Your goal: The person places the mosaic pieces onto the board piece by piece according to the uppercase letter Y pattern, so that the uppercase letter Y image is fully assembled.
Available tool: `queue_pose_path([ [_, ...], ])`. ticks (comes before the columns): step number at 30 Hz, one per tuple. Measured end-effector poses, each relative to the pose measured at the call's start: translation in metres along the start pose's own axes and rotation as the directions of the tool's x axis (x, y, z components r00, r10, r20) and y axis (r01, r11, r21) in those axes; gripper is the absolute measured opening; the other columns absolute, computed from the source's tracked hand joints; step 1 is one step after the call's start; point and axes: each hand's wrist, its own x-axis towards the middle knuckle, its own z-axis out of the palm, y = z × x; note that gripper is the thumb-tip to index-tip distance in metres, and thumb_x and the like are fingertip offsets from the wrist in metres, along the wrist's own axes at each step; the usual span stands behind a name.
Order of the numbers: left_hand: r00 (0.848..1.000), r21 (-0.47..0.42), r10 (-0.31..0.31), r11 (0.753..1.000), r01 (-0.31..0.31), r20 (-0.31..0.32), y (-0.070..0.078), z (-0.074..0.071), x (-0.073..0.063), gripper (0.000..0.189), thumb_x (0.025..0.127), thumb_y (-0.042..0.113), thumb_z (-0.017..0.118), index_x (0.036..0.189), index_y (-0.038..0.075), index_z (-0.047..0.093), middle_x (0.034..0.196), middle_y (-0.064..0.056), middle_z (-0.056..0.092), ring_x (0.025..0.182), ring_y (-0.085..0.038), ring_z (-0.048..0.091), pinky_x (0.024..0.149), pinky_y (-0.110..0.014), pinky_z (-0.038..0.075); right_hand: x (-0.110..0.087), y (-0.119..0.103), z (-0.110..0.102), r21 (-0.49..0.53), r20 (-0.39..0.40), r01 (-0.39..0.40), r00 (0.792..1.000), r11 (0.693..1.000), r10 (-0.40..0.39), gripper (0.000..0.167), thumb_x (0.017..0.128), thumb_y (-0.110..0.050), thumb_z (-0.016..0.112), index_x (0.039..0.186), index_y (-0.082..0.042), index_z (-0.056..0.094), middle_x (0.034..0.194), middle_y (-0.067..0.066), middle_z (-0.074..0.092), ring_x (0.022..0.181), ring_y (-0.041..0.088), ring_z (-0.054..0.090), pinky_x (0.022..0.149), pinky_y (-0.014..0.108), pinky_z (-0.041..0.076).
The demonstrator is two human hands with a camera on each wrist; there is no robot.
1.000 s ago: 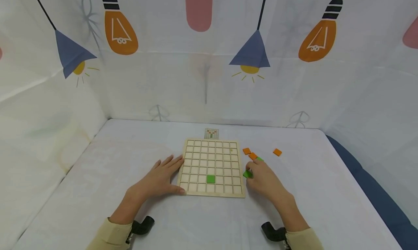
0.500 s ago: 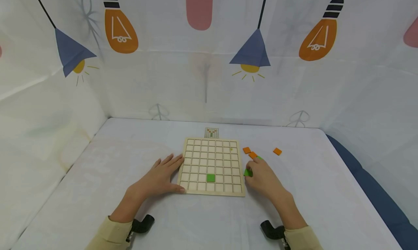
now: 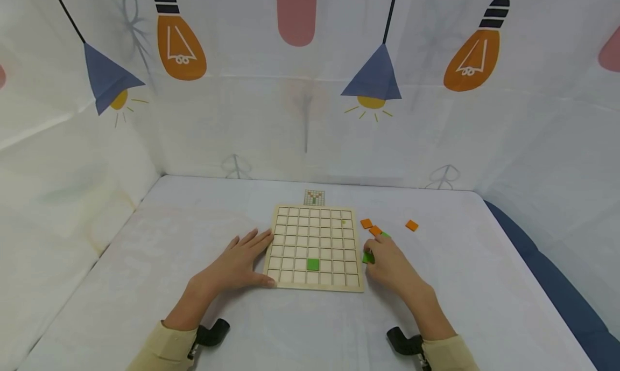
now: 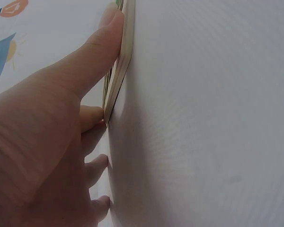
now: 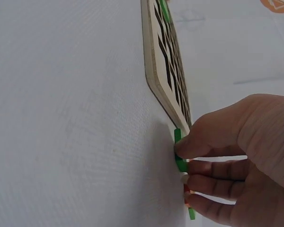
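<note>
A wooden grid board (image 3: 289, 245) lies on the white table in the head view. One green square tile (image 3: 313, 264) sits in a cell near its front edge. My left hand (image 3: 235, 263) rests at the board's left side with fingers spread straight, the thumb at its front left corner. Just right of the board, my right hand (image 3: 394, 266) pinches another green tile (image 3: 368, 258) low at the table, fingers curled. The right wrist view shows the thumb against this green tile (image 5: 181, 164), with the fingertips on its far side.
Orange tiles (image 3: 366, 223) and a partly hidden green tile (image 3: 385, 235) lie beyond the right hand. A lone orange tile (image 3: 411, 225) is farther right. Behind the board is a small pattern card (image 3: 314, 197). White cloth with printed lamps hangs at the back.
The green tile at my right fingers has shifted very slightly to the right, away from the board. Both hands otherwise stay nearly still.
</note>
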Motion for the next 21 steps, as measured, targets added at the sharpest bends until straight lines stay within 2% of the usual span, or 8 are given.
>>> queue_pose_path([
  [21, 1.000, 0.002, -0.012, 1.000, 0.012, 0.004, 0.0004, 0.0000, -0.0006, 0.114, 0.071, 0.074, 0.071, 0.159, 0.018, 0.025, 0.166, 0.000, 0.024, 0.155, -0.035, 0.015, 0.120, -0.067, 0.014, 0.0035, 0.0050, 0.0024, -0.002, -0.003, 0.020, 1.000, 1.000, -0.020, 0.022, 0.072, 0.000, 0.069, 0.093, -0.005, 0.064, 0.083, 0.004, 0.052, 0.078, 0.018, 0.045, 0.066, 0.030, 0.039],
])
